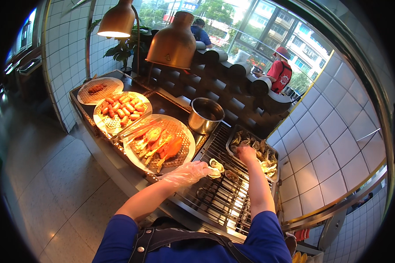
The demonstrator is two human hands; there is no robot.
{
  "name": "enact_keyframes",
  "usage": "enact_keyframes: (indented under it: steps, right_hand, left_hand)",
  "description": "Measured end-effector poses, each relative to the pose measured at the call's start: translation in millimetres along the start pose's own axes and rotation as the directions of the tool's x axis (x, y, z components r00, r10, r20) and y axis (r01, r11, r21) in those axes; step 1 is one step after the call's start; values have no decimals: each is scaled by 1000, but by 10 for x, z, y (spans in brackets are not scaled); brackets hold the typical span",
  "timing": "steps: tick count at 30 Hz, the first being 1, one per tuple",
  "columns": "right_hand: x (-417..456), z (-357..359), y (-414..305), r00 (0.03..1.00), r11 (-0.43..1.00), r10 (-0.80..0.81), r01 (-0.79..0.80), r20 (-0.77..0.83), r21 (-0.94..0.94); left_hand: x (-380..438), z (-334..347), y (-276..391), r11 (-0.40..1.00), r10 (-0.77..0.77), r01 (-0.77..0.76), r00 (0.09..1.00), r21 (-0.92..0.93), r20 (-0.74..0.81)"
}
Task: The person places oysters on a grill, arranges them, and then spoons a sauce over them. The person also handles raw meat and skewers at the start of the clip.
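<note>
My left hand (191,171), in a clear plastic glove, is at the left side of the grill grate (214,203), its fingertips at an oyster in the shell (214,172). Another opened oyster (217,164) lies right beside it. A darker shell (231,175) rests on the bars to the right. My right hand (246,154) reaches over the near left edge of a metal tray (276,178) heaped with oysters (266,161); its fingertips are among the shells, and whether they grip one I cannot tell.
Left of the grill, round woven trays hold skewers (161,144) with metal tongs (131,129), small sausages (123,107) and darker pieces (97,88). A steel pot (204,120) stands behind the grate. Heat lamps (174,42) hang above. Two people are beyond the low wall.
</note>
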State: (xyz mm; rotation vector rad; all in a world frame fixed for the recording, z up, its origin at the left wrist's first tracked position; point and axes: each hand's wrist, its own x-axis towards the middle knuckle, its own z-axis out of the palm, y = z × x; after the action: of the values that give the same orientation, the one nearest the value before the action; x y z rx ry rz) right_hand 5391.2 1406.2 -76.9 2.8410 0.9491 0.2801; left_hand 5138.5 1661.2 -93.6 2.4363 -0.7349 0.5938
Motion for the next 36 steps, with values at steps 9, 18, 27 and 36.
enact_keyframes:
  steps: [9,18,27,36]
  right_hand:
    - [-1108,-416,-681,820,908,-233,375,-523,184]
    - [-1528,-515,-1391,805,810,-435,545,-403,215]
    - [-1520,-645,-1436,898,816,-298,416,-325,401]
    - [-91,-170,-423,935,935,226,-129,-272,331]
  left_hand:
    - [-222,-219,125,809,-453,424,891,-407,30]
    - [-375,-204,295,952,-256,237,964,-192,-79]
    - [-460,-128,330,965,-221,203,970,-166,-99]
    - [-326,-175,531,962,-232,229,973,-150,-2]
